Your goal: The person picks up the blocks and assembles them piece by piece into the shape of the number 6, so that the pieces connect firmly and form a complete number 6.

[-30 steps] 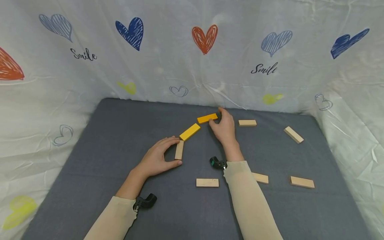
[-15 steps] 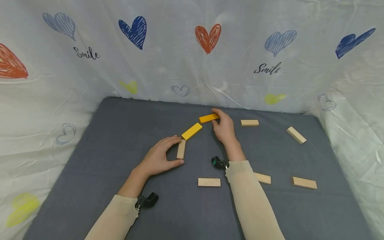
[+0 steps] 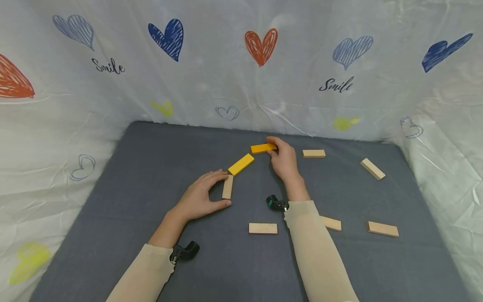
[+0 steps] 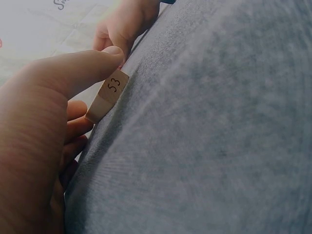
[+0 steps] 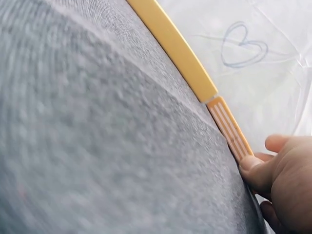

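Observation:
My left hand (image 3: 200,196) holds a pale wooden block (image 3: 227,187) lengthwise, thumb at its near end and fingers at its far end. In the left wrist view the number 53 shows on that wooden block (image 4: 111,90). From its far end a yellow block (image 3: 241,164) slants up to the right. An orange block (image 3: 262,148) continues the curve beyond it. My right hand (image 3: 284,160) pinches the orange block at its right end. The right wrist view shows grooves along the orange block (image 5: 229,127), whose end meets the yellow block (image 5: 178,48).
Right of my right hand lie a wooden block (image 3: 314,154) and a slanted one (image 3: 372,169). Nearer me are a spotted block (image 3: 263,228), one partly under the right sleeve (image 3: 333,223) and another at right (image 3: 383,229). A white curtain (image 3: 211,75) hangs behind the grey cloth (image 3: 151,155).
My right hand has shifted slightly left, its fingers closing in on the right end of the orange block. The left hand keeps its place at the wooden block; the view has shifted a little.

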Available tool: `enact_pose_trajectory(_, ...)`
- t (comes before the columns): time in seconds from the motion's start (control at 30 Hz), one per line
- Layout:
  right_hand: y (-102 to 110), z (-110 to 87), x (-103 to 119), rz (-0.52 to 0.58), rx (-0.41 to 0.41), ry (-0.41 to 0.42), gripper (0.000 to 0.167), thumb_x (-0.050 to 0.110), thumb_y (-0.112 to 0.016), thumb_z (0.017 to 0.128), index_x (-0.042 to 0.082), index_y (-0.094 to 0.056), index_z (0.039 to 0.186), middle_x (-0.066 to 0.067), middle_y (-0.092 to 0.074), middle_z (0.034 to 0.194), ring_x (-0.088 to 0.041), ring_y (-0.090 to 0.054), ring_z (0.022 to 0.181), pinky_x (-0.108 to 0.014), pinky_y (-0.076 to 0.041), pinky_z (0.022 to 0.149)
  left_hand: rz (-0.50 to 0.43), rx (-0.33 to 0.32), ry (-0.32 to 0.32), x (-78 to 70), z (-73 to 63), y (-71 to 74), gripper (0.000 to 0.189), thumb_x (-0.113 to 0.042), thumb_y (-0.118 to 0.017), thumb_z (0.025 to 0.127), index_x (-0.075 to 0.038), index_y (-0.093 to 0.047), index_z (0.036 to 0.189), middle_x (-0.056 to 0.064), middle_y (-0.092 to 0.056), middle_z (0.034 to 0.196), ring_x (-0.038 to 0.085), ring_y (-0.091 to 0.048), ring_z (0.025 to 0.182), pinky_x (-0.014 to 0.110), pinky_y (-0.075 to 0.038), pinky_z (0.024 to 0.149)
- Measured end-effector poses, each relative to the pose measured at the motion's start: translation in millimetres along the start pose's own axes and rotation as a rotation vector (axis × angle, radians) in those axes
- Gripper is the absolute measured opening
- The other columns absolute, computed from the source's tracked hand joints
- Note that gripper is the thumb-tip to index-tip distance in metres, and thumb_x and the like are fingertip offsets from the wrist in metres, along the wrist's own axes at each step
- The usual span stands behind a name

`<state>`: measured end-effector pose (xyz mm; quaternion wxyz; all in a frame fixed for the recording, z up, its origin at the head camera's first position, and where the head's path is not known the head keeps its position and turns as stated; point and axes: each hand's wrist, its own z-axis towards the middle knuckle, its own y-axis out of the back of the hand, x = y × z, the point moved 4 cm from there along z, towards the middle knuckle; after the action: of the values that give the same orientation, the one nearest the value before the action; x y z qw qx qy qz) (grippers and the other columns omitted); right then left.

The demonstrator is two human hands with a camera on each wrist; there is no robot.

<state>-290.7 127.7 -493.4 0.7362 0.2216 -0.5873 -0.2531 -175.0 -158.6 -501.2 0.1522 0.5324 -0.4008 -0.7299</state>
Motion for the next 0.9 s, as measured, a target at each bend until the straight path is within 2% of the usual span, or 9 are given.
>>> enact_pose_trajectory(0.3,2.4,2.2,-6.9,0.0,0.047,0.023,0.044,-0.002,-0.072,0.104,0.012,-0.07,0.146,-0.009,-0.069,0.145,-0.032,-0.064,0.134,-0.047,-0.053,0.114,0.01,0.0,-0.008,1.5,-0.6,0.0,0.08,-0.052,-0.09,0.09,-0.023,-0.06,0.158,0.003,-0.047,0.17,0.033,-0.039,0.159,0.065,-0.038,0.125)
enact_pose_trajectory(0.53,1.0,3.2,-4.6,-0.02,0.075,0.053,0.045,-0.007,-0.067,0.105,0.011,-0.07,0.146,-0.012,-0.068,0.145,-0.035,-0.062,0.135,-0.05,-0.051,0.116,0.008,0.003,-0.004,2.2,-0.4,0.1,0.08,-0.052,-0.09,0.09,-0.022,-0.06,0.158,0.003,-0.047,0.17,0.035,-0.038,0.159,0.066,-0.036,0.126)
enact_pose_trajectory(0.7,-0.6,5.0,-3.1,-0.032,0.069,0.061,0.044,-0.009,-0.064,0.106,0.009,-0.07,0.146,-0.015,-0.069,0.144,-0.037,-0.062,0.134,-0.052,-0.05,0.117,0.009,0.0,-0.004,2.3,0.3,0.1,0.08,-0.051,-0.09,0.09,-0.023,-0.06,0.158,0.003,-0.047,0.17,0.035,-0.038,0.159,0.066,-0.036,0.126)
enact_pose_trajectory(0.9,-1.9,5.6,-1.1,-0.009,0.044,0.054,0.044,-0.008,-0.063,0.106,0.008,-0.068,0.147,-0.013,-0.069,0.146,-0.035,-0.062,0.137,-0.049,-0.05,0.118,0.011,0.005,-0.001,1.6,0.2,0.1,0.08,-0.051,-0.09,0.09,-0.023,-0.06,0.158,0.003,-0.047,0.17,0.033,-0.039,0.159,0.065,-0.037,0.126)
